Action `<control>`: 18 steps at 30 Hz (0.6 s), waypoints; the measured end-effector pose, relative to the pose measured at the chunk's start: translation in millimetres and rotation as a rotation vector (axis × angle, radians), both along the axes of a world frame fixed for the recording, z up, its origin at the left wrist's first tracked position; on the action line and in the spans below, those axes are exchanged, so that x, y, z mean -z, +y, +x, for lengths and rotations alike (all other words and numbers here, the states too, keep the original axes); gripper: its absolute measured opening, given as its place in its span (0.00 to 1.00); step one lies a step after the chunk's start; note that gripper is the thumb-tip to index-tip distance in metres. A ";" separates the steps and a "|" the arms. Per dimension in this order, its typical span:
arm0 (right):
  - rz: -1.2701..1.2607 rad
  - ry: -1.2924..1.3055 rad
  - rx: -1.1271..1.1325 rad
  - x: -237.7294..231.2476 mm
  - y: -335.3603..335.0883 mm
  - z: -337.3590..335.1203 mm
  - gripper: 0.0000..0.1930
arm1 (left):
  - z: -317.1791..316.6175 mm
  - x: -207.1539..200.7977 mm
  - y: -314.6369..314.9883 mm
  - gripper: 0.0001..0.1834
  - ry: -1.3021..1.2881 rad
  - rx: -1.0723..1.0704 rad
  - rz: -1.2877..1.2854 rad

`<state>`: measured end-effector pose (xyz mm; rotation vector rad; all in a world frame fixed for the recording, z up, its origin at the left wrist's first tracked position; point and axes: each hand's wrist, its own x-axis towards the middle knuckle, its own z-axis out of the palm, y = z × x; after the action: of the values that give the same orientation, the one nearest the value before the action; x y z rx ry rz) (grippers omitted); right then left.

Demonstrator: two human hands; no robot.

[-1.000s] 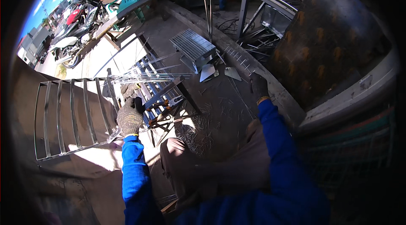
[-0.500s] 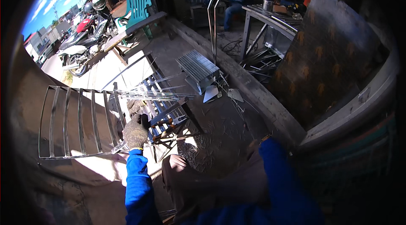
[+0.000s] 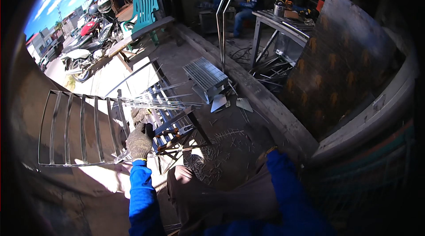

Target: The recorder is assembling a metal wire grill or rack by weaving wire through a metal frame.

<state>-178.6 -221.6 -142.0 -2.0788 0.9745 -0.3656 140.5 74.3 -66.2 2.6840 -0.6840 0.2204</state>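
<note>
My left hand [image 3: 140, 142], in a speckled knit glove, is closed at the right end of a curved metal grille [image 3: 84, 129] with flat crossbars. What its fingers grip is hidden. Just beyond it lies another piece of knit fabric, perhaps a glove [image 3: 141, 114]. Pliers with orange-and-black handles [image 3: 180, 132] rest on a slatted metal stand [image 3: 166, 123] to the right of this hand. Thin metal rods [image 3: 161, 100] lie across the stand. My right hand [image 3: 260, 137], in a dark glove, hangs in shadow over the floor; its fingers are too dark to read.
Short metal offcuts [image 3: 208, 160] litter the floor. Ahead stands a small ribbed metal stool [image 3: 206, 74], beside a long beam [image 3: 265, 87]. A rusty sheet [image 3: 336, 58] leans at right. A workbench [image 3: 283, 23], a seated person [image 3: 245, 10], a green chair [image 3: 145, 7] and motorcycles [image 3: 84, 54] are farther off.
My right hand has come forward and left, into fuller view over the floor. My left hand stays at the grille's end. The whole view has shifted slightly.
</note>
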 end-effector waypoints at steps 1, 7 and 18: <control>0.072 -0.059 -0.004 -11.7 5.6 1.5 0.24 | -0.2 -1.1 1.8 0.23 0.005 -0.008 -0.004; 0.679 -0.278 0.008 -18.3 6.8 -2.6 0.29 | -7.5 -7.2 -4.3 0.23 0.029 -0.021 0.017; 0.706 -0.523 0.292 -9.3 -5.2 0.4 0.22 | -6.9 -9.9 -9.1 0.24 0.035 -0.025 0.029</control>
<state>-178.2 -226.8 -132.8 -1.1275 0.9068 -0.5787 133.6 65.2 -56.3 2.7184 -0.6485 0.1713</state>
